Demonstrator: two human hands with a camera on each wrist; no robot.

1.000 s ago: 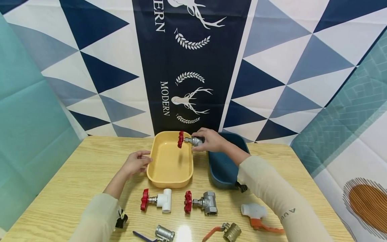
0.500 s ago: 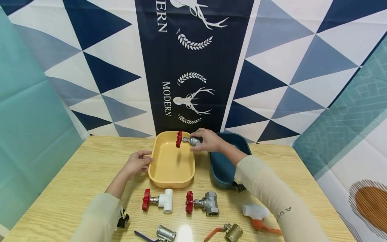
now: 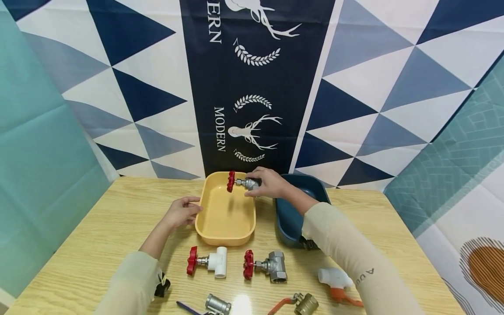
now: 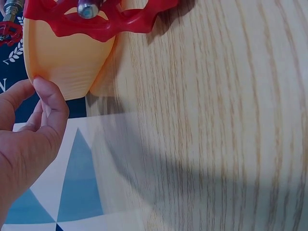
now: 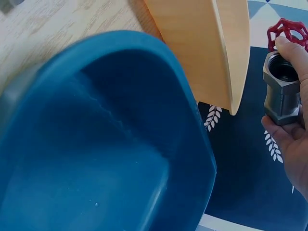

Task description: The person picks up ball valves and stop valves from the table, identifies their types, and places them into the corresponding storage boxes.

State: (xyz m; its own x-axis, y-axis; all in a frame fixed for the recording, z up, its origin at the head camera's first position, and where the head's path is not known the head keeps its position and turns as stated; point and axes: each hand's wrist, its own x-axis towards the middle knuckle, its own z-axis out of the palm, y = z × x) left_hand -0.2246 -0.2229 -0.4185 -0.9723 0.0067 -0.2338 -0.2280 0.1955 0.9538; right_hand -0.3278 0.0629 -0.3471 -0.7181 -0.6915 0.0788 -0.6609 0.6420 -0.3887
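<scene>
My right hand (image 3: 269,183) grips a metal gate valve (image 5: 283,91) by its body, above the right side of the yellow tub (image 3: 224,234). The valve's red handwheel (image 3: 231,181) points left over the tub, and one threaded opening shows in the right wrist view. At the tub's left rim, my left hand (image 3: 183,213) pinches the edge between thumb and finger; this hand (image 4: 36,130) also shows in the left wrist view. Right of the yellow tub stands a dark blue tub (image 3: 289,218), partly covered by my right forearm.
Nearer me lie a white plastic valve with red wheel (image 3: 218,262), a larger metal gate valve (image 3: 277,267), a blue-handled valve (image 3: 218,304), a brass ball valve (image 3: 306,303) and a white valve with orange handle (image 3: 334,278). A patterned cloth (image 3: 252,78) hangs behind the table.
The held gate valve has moved slightly left over the yellow tub with my right hand. My left hand keeps its place at the rim. The whole head view has shifted a little.
</scene>
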